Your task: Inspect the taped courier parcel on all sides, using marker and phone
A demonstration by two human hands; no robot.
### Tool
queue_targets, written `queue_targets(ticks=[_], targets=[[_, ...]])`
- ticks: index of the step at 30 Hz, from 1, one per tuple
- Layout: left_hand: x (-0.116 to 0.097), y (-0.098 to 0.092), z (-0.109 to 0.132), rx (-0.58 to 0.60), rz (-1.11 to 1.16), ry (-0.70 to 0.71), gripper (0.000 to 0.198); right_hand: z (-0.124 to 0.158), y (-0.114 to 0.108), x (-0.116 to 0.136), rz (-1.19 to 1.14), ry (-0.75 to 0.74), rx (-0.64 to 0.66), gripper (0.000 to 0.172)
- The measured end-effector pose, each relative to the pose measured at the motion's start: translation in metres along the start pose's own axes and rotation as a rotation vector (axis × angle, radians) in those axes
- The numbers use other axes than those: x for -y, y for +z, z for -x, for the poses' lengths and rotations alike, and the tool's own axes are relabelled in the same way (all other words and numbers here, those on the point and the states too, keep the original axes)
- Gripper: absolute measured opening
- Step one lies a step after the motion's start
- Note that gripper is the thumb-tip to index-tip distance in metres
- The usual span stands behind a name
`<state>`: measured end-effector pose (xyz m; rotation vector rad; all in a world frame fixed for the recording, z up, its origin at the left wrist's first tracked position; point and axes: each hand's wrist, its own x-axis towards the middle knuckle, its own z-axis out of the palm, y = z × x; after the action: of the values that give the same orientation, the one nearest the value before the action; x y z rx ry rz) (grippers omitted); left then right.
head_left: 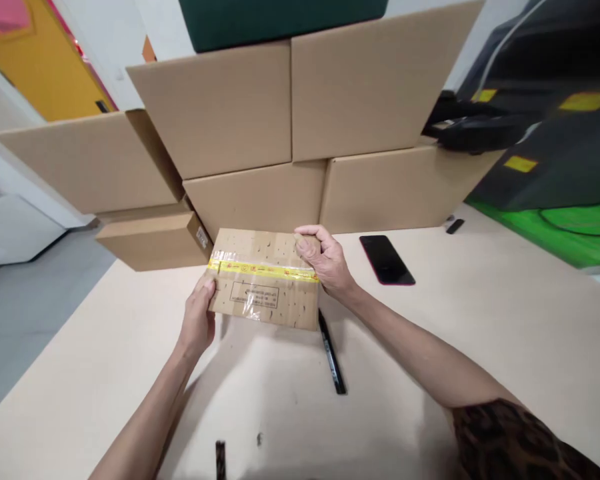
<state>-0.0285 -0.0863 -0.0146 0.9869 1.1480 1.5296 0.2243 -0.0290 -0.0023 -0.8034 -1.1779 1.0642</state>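
Note:
Between my two hands, tilted toward me above the table, is a small cardboard box [260, 297] with clear tape and a yellow printed strip across it. Its face bears a boxed stamp of print and scattered dark marks. My left hand [199, 313] grips the box's left edge, thumb on the front. At the upper right corner my right hand [327, 260] pinches it, thumb over the face; the fingers behind are partly hidden. Just below the box's right corner lies a black marker pen [333, 357] on the table.
Large cardboard boxes [240, 113] are stacked along the table's back, with a flatter box [153, 240] at left. A phone [387, 260] lies right of my hands. A small black piece [455, 227] sits farther right. Dark equipment [555, 133] stands beyond. A dark strip [221, 460] shows in front.

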Motion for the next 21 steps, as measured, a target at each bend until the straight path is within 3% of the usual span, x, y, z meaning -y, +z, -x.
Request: queue_targets(ticks=[5,10,15,17,21], targets=[[0.001,-0.012,0.005,-0.029,-0.057,-0.117,0.064,0.007,0.008,-0.016,0.029,0.125,0.028,0.064],[0.007,-0.019,0.002,-0.054,-0.144,-0.061,0.064,0.009,0.009,-0.024,0.059,0.16,0.024,0.066],[0.016,-0.034,-0.007,-0.098,-0.213,0.015,0.082,0.01,0.008,-0.036,0.113,0.15,0.055,0.066],[0.02,-0.041,-0.01,-0.035,-0.148,0.02,0.091,0.011,0.007,-0.04,0.117,0.139,0.056,0.064],[0.023,-0.049,-0.007,0.231,-0.195,0.113,0.099,0.01,0.005,-0.045,0.106,0.129,0.009,0.055]])
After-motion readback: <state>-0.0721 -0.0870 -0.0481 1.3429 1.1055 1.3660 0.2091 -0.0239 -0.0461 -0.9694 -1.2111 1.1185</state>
